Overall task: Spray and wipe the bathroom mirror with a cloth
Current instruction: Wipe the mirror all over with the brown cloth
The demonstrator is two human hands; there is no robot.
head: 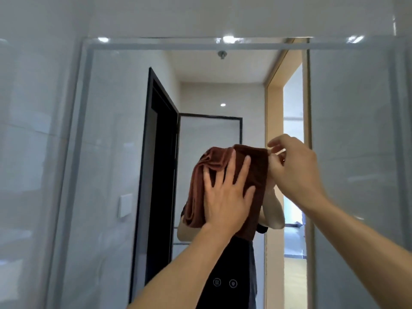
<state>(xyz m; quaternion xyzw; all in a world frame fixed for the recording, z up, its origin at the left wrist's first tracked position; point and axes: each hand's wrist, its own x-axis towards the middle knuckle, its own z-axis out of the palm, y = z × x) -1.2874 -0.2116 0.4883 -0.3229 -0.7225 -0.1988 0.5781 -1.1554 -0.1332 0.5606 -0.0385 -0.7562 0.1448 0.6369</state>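
A brown cloth (256, 172) is pressed flat against the bathroom mirror (111, 152) near its middle. My left hand (225, 197) lies on the cloth with fingers spread, holding it to the glass. My right hand (294, 166) pinches the cloth's upper right corner between thumb and fingers. The cloth is bunched in folds on its left side. No spray bottle is in view. The mirror reflects a person's arms and dark top behind the cloth.
The mirror has a frosted light band (200, 44) along its top and sides, with two touch icons (225, 282) low on the glass. Glossy white wall tiles (33, 130) flank it left and right. The reflection shows a dark-framed door and a doorway.
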